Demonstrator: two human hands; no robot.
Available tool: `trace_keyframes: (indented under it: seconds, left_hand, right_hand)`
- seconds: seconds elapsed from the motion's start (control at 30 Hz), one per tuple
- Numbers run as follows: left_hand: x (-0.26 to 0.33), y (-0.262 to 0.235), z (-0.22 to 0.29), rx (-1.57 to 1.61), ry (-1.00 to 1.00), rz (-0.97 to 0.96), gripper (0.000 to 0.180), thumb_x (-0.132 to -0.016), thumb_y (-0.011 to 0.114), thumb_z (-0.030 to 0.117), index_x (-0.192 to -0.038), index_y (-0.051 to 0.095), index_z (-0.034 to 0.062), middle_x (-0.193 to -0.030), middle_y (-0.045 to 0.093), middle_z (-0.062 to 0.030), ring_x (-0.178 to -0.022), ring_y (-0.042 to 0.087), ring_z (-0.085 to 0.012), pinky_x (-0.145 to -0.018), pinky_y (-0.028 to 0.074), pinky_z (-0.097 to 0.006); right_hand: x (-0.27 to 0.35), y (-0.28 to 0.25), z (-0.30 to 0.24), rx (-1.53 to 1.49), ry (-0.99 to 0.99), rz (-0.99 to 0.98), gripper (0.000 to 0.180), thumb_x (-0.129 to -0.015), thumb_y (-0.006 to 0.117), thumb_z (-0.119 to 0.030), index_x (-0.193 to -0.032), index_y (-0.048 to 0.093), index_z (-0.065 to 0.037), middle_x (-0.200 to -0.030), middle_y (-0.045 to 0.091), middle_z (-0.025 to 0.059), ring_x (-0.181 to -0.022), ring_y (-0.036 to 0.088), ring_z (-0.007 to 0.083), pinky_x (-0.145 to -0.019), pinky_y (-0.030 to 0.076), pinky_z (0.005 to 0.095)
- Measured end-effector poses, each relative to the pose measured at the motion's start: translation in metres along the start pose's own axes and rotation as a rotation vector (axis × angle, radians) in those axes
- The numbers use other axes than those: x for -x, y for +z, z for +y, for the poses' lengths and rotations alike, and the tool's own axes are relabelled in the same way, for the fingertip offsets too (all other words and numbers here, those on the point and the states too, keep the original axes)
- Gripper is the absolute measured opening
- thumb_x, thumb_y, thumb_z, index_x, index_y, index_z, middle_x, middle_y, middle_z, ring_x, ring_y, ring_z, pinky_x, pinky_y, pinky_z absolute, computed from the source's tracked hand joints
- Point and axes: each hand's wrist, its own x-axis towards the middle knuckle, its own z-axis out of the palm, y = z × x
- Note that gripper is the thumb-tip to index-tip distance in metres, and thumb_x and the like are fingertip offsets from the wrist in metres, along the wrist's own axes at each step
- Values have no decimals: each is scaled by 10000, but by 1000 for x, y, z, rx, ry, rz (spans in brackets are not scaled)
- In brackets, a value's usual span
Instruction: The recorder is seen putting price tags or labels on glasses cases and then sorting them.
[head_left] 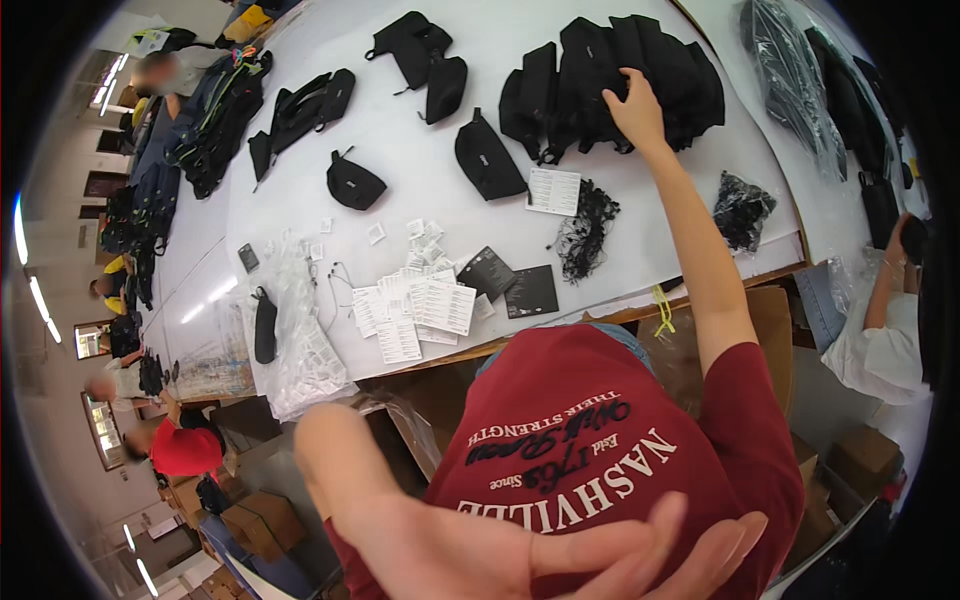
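While I'm watching this feed from afar, the right hand (634, 108) is stretched out to the far side of the white table (420, 170), resting on top of the pile of black waist bags (610, 85). Its fingers are spread flat over one bag's fabric, pressing or getting purchase rather than closed around it, so I'd say nothing is actually lifted yet

The left hand (520, 550) is way down near the camera in front of the red shirt (600, 440), fingers loosely open and curled a bit, holding nothing as far as I can see

How far along? My guess is early to middle. The pile at far right is big and bunched together, while a few single bags (488, 155) lie spread out to the left of it, one small one (354, 183) well apart toward the middle. Near the table's front edge sit white paper tags (430, 305) in loose stacks, a couple of black cards (510, 285), a clump of black strings (590, 225) just right of those, and clear plastic sleeves (300, 340) hanging off the near left edge. None of the bags I can see looks tagged or sleeved, though it's too small to be sure. So most of the pile looks untouched, and the tags and sleeves look barely used
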Motion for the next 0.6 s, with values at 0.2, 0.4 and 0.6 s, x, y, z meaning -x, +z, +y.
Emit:
trace_keyframes:
  seconds: [0.2, 0.4, 0.6]
  left_hand:
    - [57, -30, -4, -350, 385, 159, 302, -917, 424, 258, -1015, 694, 165, -963, 692, 31, -928, 622, -46, -784, 456, -177]
    - [93, -69, -18, -119, 292, 504, 224, -883, 499, 149, -1044, 651, 116, -1116, 626, -66, -1043, 566, -95, -811, 438, -226]
    - [200, 43, -88, 128, -907, 543, 233, -910, 409, 172, -907, 561, -5, -1000, 565, -113, -915, 547, -196, -840, 433, -308]
  right_hand:
    - [30, -19, -42, -66, 93, -19, 541, -777, 646, -191, -1265, 425, -122, -1106, 502, 122, -730, 599, 199, -719, 483, 330]
    - [115, -23, -55, -170, 35, -466, 126, -798, 600, -160, -920, 610, -128, -817, 546, 36, -688, 576, 197, -618, 464, 325]
    - [197, 17, -42, -191, -247, -796, 101, -756, 645, -165, -836, 598, -126, -820, 535, 54, -748, 582, 233, -634, 472, 363]
